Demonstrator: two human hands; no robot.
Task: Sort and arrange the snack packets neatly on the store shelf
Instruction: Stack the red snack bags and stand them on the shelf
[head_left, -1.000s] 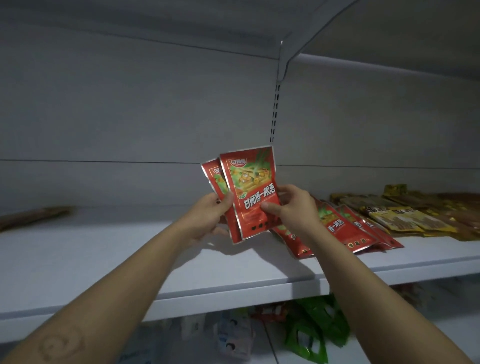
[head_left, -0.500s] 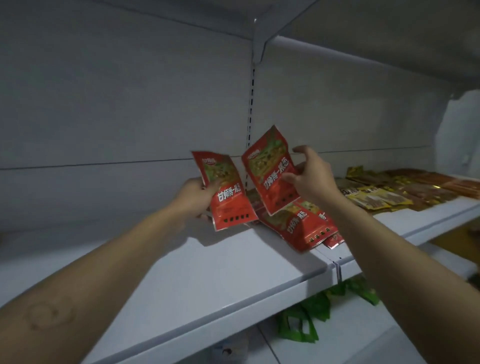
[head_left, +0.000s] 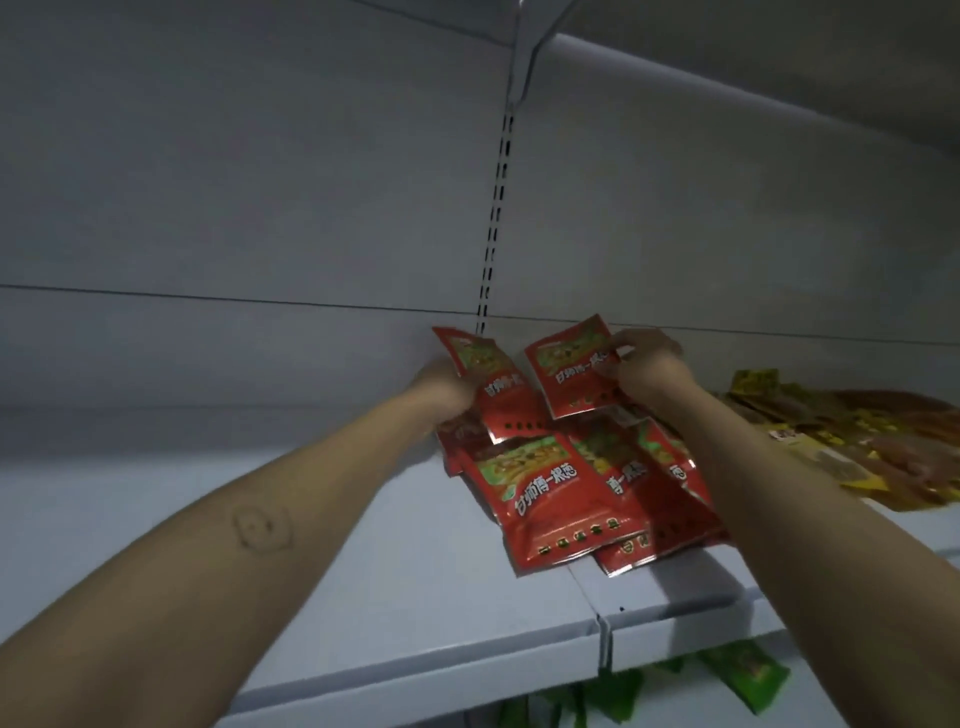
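Hovering near the back edge of the shelf, the hands are held apart. One red packet is gripped in the left hand, and a second red packet is pinched by the right hand. Both long axes are kept roughly upright, tops seemingly leaning left, above a flat red pile.

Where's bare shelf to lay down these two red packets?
Bare: the white metal shelf left of the pile of red foil snack packets, back wall to front edge. A narrow strip in front of the pile, too. Crowded: the pile itself and the yellow-brown packets to its right.
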